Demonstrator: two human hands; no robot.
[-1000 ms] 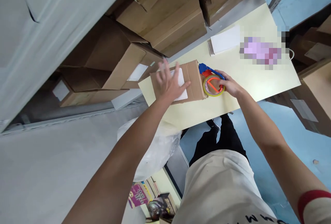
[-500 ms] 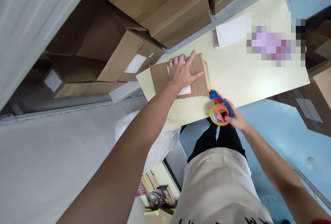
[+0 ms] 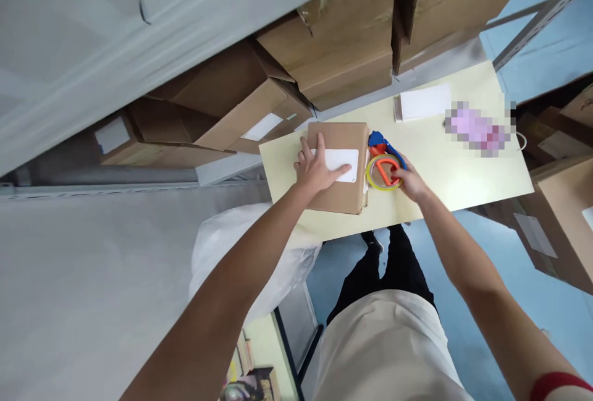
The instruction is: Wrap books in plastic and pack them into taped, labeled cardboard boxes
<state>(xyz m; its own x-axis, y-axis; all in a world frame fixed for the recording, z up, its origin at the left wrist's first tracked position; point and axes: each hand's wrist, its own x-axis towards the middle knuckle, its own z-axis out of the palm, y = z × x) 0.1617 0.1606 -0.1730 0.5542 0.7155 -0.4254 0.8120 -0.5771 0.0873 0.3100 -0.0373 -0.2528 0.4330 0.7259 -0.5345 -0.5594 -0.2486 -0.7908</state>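
A brown cardboard box (image 3: pixel 340 135) with a white label (image 3: pixel 348 157) lies on the pale yellow table (image 3: pixel 467 172). My left hand (image 3: pixel 315 169) rests on the box's top near its left side, fingers spread, thumb across the label. In my right hand (image 3: pixel 412 180) is a blue and orange tape dispenser (image 3: pixel 393 151) with a roll of tape on it. The dispenser's blue head is close against the box's right side; whether it touches is hard to tell.
Large cardboard boxes (image 3: pixel 347 36) line a shelf behind the table. A white flat stack (image 3: pixel 425 102) and a blurred-out pink item (image 3: pixel 477 129) lie to the right. More cartons (image 3: pixel 556 203) stand at right; a white plastic bag (image 3: pixel 208 253) hangs at left below the table.
My right hand has raised the tape dispenser from the table's front edge to the box's right side. The box now sits turned differently, with its label in full view, and my left hand lies further left on it.
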